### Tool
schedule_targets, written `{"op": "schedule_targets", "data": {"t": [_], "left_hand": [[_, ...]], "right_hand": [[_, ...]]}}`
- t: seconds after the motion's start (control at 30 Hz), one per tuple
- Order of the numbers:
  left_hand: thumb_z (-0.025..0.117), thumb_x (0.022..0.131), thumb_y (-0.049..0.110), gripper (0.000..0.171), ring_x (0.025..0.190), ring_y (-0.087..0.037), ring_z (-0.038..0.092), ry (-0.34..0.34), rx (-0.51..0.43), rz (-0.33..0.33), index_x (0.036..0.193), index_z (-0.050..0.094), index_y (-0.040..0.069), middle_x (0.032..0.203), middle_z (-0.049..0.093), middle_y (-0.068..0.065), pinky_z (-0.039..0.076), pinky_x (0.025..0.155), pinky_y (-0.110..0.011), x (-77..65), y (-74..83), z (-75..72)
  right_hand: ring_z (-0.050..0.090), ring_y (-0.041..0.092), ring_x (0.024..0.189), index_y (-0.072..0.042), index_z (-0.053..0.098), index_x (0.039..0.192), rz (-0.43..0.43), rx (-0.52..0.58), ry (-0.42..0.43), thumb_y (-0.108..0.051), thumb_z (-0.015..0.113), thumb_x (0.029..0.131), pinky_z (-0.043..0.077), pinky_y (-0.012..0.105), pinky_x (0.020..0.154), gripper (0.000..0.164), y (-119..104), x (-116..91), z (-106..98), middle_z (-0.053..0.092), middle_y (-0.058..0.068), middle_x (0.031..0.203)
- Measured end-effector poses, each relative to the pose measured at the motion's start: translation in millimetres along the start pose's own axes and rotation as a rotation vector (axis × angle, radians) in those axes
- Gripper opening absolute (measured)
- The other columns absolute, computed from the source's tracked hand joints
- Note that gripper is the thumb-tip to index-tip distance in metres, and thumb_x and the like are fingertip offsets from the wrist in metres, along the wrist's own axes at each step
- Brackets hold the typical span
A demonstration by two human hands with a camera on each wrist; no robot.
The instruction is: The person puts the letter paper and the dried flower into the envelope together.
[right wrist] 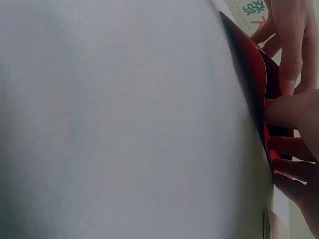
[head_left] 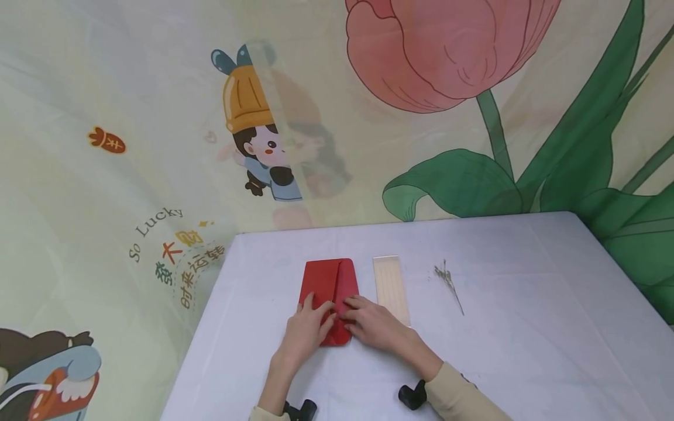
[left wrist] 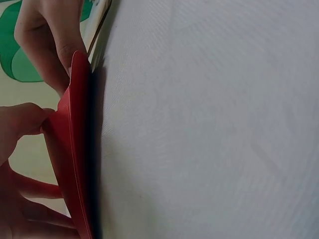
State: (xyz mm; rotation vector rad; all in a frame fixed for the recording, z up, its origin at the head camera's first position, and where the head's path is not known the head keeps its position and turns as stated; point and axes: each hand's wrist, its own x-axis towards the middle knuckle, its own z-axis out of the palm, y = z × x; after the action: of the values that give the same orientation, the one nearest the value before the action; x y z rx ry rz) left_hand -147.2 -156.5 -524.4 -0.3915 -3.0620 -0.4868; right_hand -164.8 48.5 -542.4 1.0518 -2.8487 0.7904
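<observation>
A red folded paper envelope (head_left: 320, 276) lies on the white table, its darker left panel meeting a pinker right flap (head_left: 347, 280) along a lengthwise fold. My left hand (head_left: 305, 330) rests on the lower left panel with fingers spread and the thumb at the fold. From the other side my right hand (head_left: 376, 324) touches the flap with extended fingers. In the left wrist view the left thumb (left wrist: 30, 119) presses at the paper's raised edge. The right wrist view has the right fingers (right wrist: 294, 149) laid against the red inside, part of which they hide.
Just right of the envelope lies a pale, narrow rectangular pack (head_left: 391, 286) with lengthwise lines. Farther right is a small dried flower sprig (head_left: 449, 280). A printed cloth (head_left: 326, 117) with a tulip and cartoon figures hangs behind the table (head_left: 505, 327).
</observation>
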Motion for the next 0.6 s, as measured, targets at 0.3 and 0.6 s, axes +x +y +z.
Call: {"op": "schedule_targets", "data": {"t": [0.3, 0.6], "left_hand": [[0.084, 0.080, 0.053, 0.062, 0.123, -0.048, 0.058, -0.109, -0.058, 0.001, 0.131, 0.066, 0.023, 0.147, 0.048, -0.029, 0.061, 0.085, -0.056, 2.5, -3.1, -10.9], [0.096, 0.068, 0.036, 0.079, 0.134, -0.049, 0.046, -0.226, -0.154, -0.014, 0.136, 0.062, 0.020, 0.155, 0.039, -0.029, 0.060, 0.087, -0.056, 2.2, -3.7, -22.8]], "right_hand": [[0.055, 0.031, 0.136, -0.013, 0.076, 0.123, -0.004, 0.002, -0.001, -0.023, 0.078, 0.093, 0.058, 0.039, 0.098, 0.033, -1, -1, 0, 0.062, 0.014, 0.142], [0.055, 0.032, 0.136, -0.012, 0.075, 0.124, -0.001, 0.011, 0.004, -0.024, 0.077, 0.093, 0.058, 0.040, 0.099, 0.033, 0, -2, 1, 0.062, 0.014, 0.142]]}}
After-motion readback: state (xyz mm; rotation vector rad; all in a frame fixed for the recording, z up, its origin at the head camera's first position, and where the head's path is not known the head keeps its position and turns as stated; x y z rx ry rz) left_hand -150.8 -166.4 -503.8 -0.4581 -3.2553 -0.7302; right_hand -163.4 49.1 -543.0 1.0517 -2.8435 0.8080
